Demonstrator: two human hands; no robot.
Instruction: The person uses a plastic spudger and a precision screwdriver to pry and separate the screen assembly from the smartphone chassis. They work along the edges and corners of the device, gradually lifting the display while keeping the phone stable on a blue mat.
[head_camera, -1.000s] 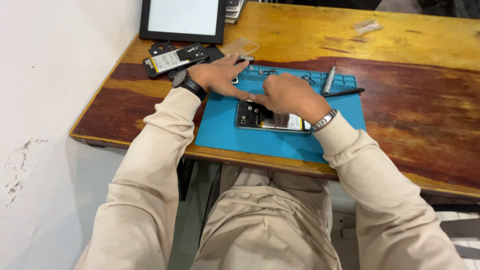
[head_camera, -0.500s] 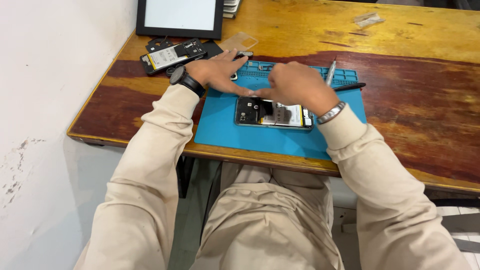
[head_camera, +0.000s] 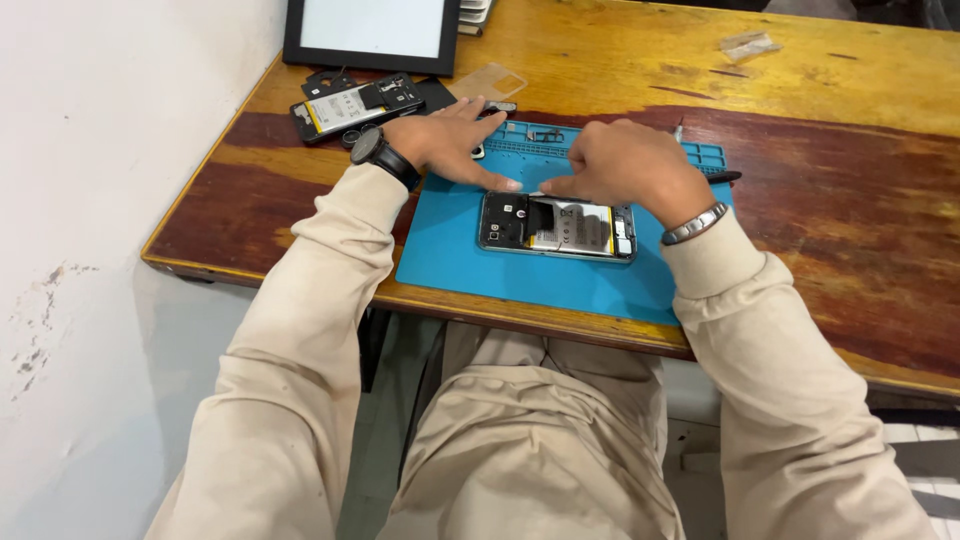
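Note:
An opened phone (head_camera: 557, 226) with its back cover off lies on a blue work mat (head_camera: 520, 275), its battery and boards showing. My left hand (head_camera: 450, 145) rests flat on the mat just beyond the phone's top left corner, fingers spread and pointing right. My right hand (head_camera: 625, 165) hovers above the phone's far edge with fingers curled and pinched together; whether a small part sits between the fingertips is hidden. The fingertips of both hands nearly meet over the phone.
A second opened phone (head_camera: 357, 104) and a clear case (head_camera: 487, 81) lie left of the mat's far corner. A tablet (head_camera: 372, 30) stands at the far left. A dark pen-like tool (head_camera: 722, 176) lies behind my right hand. The wooden table's edge (head_camera: 300, 285) runs along the front.
My right hand has lifted off the phone and drawn back towards the mat's far edge, uncovering the phone. My left hand has flattened and slid closer to the phone. The view has shifted slightly.

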